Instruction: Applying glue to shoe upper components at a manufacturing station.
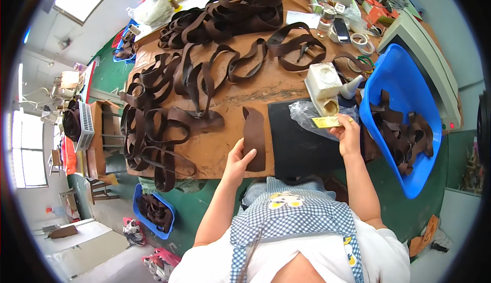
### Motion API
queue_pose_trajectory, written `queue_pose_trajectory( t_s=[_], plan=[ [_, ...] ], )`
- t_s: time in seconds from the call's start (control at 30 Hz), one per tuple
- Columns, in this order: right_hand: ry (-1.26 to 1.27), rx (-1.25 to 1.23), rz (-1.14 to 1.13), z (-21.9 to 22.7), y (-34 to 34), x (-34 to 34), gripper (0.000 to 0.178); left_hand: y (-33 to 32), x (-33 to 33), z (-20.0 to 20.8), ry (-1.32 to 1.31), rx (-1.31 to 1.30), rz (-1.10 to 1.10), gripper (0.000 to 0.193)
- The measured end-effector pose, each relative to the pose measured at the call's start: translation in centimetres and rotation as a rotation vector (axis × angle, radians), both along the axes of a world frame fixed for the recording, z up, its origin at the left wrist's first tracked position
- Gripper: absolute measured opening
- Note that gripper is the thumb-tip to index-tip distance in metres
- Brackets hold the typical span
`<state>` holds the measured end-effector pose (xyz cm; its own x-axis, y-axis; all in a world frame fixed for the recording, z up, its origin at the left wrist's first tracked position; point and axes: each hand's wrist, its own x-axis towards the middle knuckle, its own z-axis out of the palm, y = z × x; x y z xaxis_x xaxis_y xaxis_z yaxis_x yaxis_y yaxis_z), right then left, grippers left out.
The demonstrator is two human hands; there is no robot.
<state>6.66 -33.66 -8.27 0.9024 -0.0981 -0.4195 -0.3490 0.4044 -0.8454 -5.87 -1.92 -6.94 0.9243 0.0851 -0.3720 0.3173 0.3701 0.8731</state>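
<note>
A short dark-brown strip [254, 137], leather-like with a curved upper end, lies on the work table. My left hand [237, 161] grips its left edge, with the thumb on top and the fingers partly hidden. Over the right side of the black mat [299, 142], my right hand [349, 136] pinches a small flat yellow piece [327, 122] between thumb and fingers; its exact kind is unclear. Just beyond that piece stands a stained white container [323, 81] with a round opening at its front. Crumpled clear plastic [303, 113] lies beside it.
Long brown straps [225, 17] lie heaped and looped across the table's far and left parts. A blue tub [365, 104] with brown pieces stands at the right, near a grey monitor-like casing [427, 60]. Tape rolls [360, 40] and a phone [341, 30] sit far right.
</note>
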Motion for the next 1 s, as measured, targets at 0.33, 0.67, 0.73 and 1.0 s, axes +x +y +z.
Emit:
queue_pose_trajectory(
  t_s=[0.33, 0.67, 0.73, 1.0],
  plan=[
    [-0.586, -0.316, 0.256, 9.5, 9.8, -0.7, 0.018, -1.5, 3.7, 1.7, -0.218, 0.101, 0.021, 0.049],
    [-0.689, -0.441, 0.262, 9.1, 11.1, 1.2, 0.018, -2.0, 3.5, 1.3, -0.257, 0.129, 0.005, 0.048],
    [-0.698, -0.464, 0.277, 9.1, 11.1, 1.3, 0.017, -2.2, 3.7, 1.8, -0.255, 0.166, -0.026, 0.048],
    [-0.707, -0.509, 0.361, 9.5, 10.9, -1.2, 0.014, -2.1, 3.8, 3.0, -0.214, 0.086, 0.015, 0.043]
  ],
)
